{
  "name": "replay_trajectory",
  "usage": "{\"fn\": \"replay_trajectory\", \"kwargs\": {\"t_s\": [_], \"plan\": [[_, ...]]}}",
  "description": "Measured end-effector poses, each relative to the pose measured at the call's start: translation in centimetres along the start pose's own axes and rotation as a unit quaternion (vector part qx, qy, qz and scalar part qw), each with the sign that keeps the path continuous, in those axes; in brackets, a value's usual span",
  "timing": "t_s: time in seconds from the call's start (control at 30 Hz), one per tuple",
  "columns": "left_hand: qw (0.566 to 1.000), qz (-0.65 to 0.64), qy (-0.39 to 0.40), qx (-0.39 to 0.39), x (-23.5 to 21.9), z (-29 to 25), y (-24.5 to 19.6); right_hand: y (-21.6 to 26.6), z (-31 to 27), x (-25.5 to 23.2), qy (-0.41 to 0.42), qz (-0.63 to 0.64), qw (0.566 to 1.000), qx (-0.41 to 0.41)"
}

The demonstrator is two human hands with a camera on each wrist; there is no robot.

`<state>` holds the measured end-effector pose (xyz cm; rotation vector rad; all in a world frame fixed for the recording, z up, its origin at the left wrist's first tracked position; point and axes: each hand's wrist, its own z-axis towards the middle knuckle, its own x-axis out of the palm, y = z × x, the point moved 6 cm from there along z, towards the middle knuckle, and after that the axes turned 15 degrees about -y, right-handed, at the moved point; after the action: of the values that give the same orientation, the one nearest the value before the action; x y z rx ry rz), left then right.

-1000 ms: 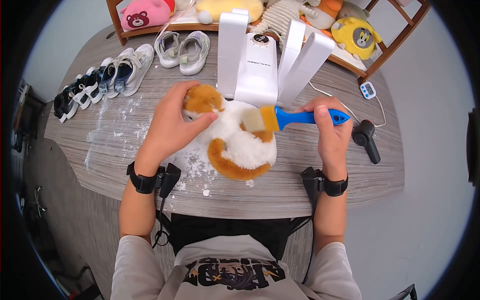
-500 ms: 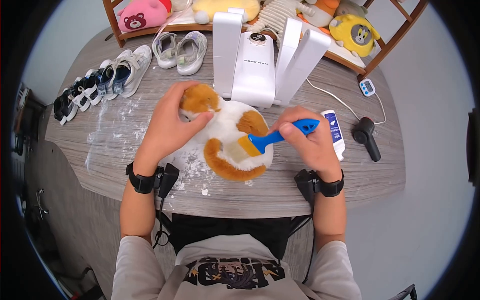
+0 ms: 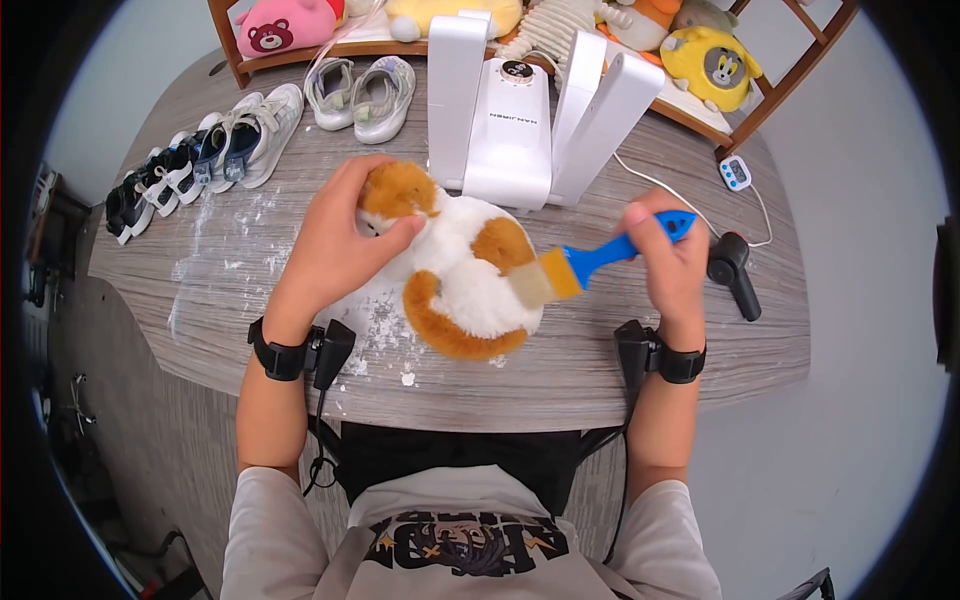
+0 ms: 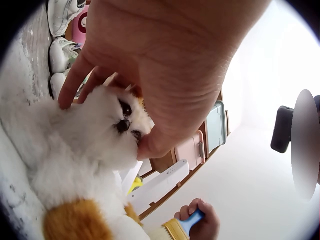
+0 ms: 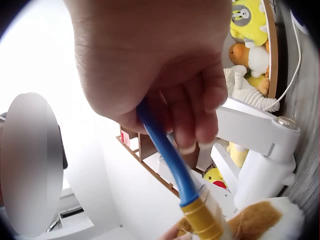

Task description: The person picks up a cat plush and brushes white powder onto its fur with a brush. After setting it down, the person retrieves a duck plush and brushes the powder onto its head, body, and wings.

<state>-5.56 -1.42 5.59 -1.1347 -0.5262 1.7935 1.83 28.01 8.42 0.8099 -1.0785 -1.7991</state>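
A fluffy white-and-orange plush animal (image 3: 465, 225) lies on its belly on the table, its orange tail curled along the near side. My left hand (image 3: 340, 245) holds its head, fingers on the far side and thumb on the near side; in the left wrist view the thumb lies beside its white face (image 4: 105, 125) with dark eyes and nose. My right hand (image 3: 672, 265) grips the blue handle of a flat paintbrush (image 3: 598, 258). The pale bristles, below a yellow ferrule, overlap the white fur at the right flank.
A white appliance (image 3: 508, 135) with upright arms stands just behind the plush animal. Several shoes (image 3: 265, 135) line the left back. White powder (image 3: 385, 335) speckles the wood-grain table. At right lie a black handheld device (image 3: 735, 275) and a small timer (image 3: 735, 173). Stuffed toys fill a shelf behind.
The brush swept from the plush animal's back down toward its tail, then back right to its flank. A white bottle visible midway is now hidden around my right hand. My left hand stays at the head.
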Motion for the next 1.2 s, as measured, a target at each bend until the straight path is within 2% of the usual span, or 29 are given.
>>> {"fn": "replay_trajectory", "kwargs": {"t_s": [0.03,0.1,0.13,0.23,0.27,0.3,0.37,0.5,0.6,0.67,0.8,0.87,0.9,0.97,1.03,1.1,1.17,1.2], "plan": [[1.0,-0.003,-0.003,0.001,-0.2,0.0,-0.3,-0.2,0.2,-0.3,0.001,-0.002,1.0,-0.003],[1.0,0.006,0.0,-0.021,-0.4,0.1,-0.8,-0.4,0.5,-1.0,0.006,0.134,0.991,0.014],[1.0,0.002,0.001,-0.019,-0.3,0.2,-0.8,-0.4,0.3,-0.7,-0.01,0.153,0.988,0.014],[0.999,0.01,0.003,-0.038,-0.5,0.1,-0.3,1.1,-0.9,2.1,0.03,0.098,0.994,0.028],[1.0,0.008,0.003,-0.022,-0.5,0.1,-0.3,1.0,-1.0,2.6,0.059,0.031,0.998,-0.007],[1.0,0.004,0.002,-0.007,-0.5,0.1,-0.4,0.9,-1.1,2.5,0.061,0.033,0.998,-0.005],[1.0,-0.001,0.002,-0.016,-0.5,0.1,-0.3,0.2,-1.2,2.0,0.091,0.035,0.993,0.061],[1.0,-0.011,0.0,-0.02,-0.4,0.1,-0.2,0.6,-0.9,1.5,0.081,0.059,0.994,0.053],[1.0,-0.01,0.005,-0.027,-0.3,0.1,-0.1,1.2,-1.0,2.2,0.04,0.041,0.998,0.017],[1.0,-0.008,0.003,-0.022,-0.3,0.1,-0.2,0.8,-1.3,2.3,0.13,0.033,0.989,0.054],[1.0,0.002,-0.001,-0.012,-0.3,0.1,0.2,1.4,-1.2,1.9,0.083,0.049,0.994,0.057],[1.0,0.005,0.002,-0.019,-0.3,0.1,0.1,1.5,-1.3,2.9,0.102,0.01,0.995,0.009],[1.0,0.008,0.002,-0.026,-0.3,0.1,0.1,1.1,-1.1,2.4,0.101,0.01,0.995,0.01],[1.0,0.005,0.002,-0.028,-0.2,0.1,0.2,0.3,-1.1,1.5,0.167,0.032,0.985,0.025],[1.0,0.005,-0.002,-0.028,-0.5,0.2,0.3,0.2,-1.0,1.3,0.141,0.061,0.988,0.018],[1.0,-0.008,-0.004,-0.027,-0.4,0.2,0.5,0.7,-0.8,1.2,0.076,0.07,0.995,0.01],[0.999,-0.005,-0.005,-0.04,-0.6,0.3,0.0,1.2,-1.1,1.8,0.07,0.056,0.996,-0.004],[0.998,-0.004,-0.005,-0.055,-0.7,0.3,0.0,1.0,-1.4,2.2,0.112,0.046,0.992,0.013]]}}
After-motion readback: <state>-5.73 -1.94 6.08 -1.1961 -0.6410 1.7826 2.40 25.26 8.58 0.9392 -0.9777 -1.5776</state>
